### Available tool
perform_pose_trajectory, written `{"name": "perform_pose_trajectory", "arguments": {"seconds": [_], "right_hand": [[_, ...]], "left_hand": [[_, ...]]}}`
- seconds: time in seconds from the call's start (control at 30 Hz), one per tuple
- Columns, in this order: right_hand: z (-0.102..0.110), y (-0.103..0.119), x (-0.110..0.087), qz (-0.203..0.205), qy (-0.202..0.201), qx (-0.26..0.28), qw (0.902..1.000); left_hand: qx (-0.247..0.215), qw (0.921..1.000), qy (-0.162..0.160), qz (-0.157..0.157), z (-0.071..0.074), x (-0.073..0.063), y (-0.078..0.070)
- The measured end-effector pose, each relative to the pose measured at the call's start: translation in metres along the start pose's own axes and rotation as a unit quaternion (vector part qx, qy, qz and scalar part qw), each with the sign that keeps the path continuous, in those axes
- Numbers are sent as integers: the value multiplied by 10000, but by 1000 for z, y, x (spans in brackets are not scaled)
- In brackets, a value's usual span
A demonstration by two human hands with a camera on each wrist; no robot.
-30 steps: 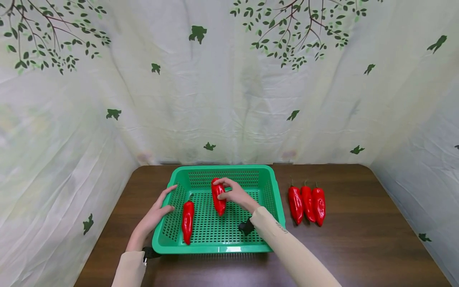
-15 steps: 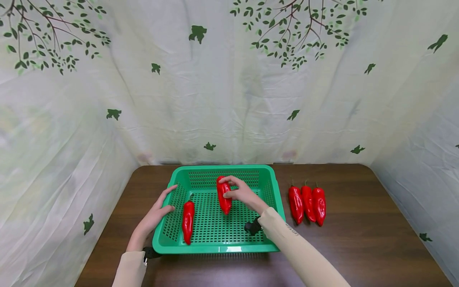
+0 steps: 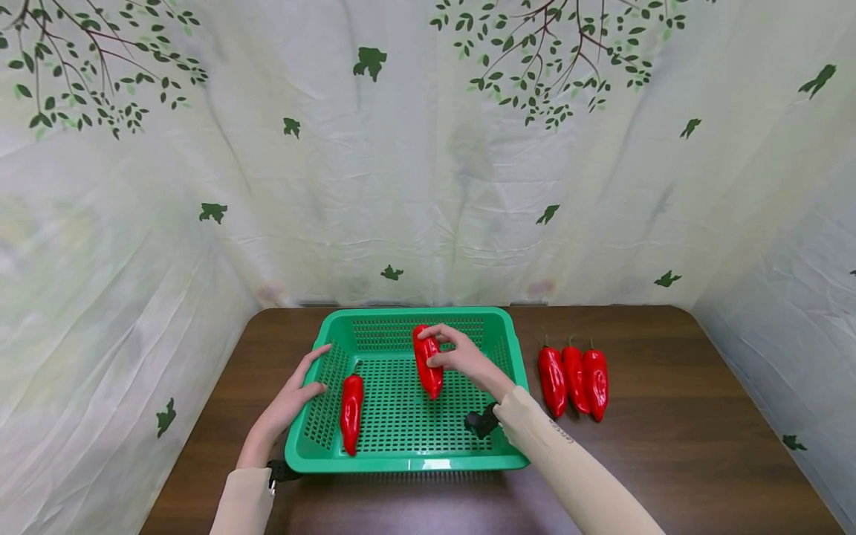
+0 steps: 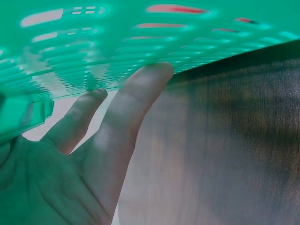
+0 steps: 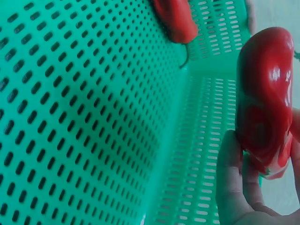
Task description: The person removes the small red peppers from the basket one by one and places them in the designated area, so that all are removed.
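Observation:
My right hand [image 3: 461, 358] pinches a red pepper [image 3: 428, 362] between thumb and fingers, over the middle of the green plastic basket [image 3: 401, 465]. In the right wrist view the held red pepper [image 5: 265, 89] stands tall above the basket floor. Another red pepper [image 3: 351, 414] lies lengthwise in the left part of the basket, its stem pointing away. At the basket's left side my left hand [image 3: 291, 398] touches the wall with fingers extended. From the left wrist view, its fingers [image 4: 136, 101] lie straight against the outside of the slotted wall.
Right of the basket, three red peppers [image 3: 574, 382] lie side by side on the brown wooden table [image 3: 689, 416]. A white cloth printed with leaves [image 3: 468, 186] hangs behind the table and along its sides.
My right hand, pinching the pepper, has moved steadily rightward and slightly away across the basket. My left hand, the basket and the other peppers have stayed in place.

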State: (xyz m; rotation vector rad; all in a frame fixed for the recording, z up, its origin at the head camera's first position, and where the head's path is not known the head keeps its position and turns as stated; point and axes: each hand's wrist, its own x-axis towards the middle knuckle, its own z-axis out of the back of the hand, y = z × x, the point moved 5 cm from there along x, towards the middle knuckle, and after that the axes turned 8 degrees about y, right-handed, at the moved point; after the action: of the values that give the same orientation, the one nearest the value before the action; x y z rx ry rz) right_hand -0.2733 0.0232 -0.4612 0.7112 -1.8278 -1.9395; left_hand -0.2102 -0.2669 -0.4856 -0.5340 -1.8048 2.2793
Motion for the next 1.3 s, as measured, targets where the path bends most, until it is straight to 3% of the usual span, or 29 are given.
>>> {"name": "perform_pose_trajectory", "arguments": {"seconds": [0.4,1.3], "right_hand": [[21,4,-15,54,-163,-16,9999],[46,16,-41,19,-205,-64,9998]], "left_hand": [[-53,10000,26,-52,1,0,0],[8,10000,15,-40,-1,0,-1]]}}
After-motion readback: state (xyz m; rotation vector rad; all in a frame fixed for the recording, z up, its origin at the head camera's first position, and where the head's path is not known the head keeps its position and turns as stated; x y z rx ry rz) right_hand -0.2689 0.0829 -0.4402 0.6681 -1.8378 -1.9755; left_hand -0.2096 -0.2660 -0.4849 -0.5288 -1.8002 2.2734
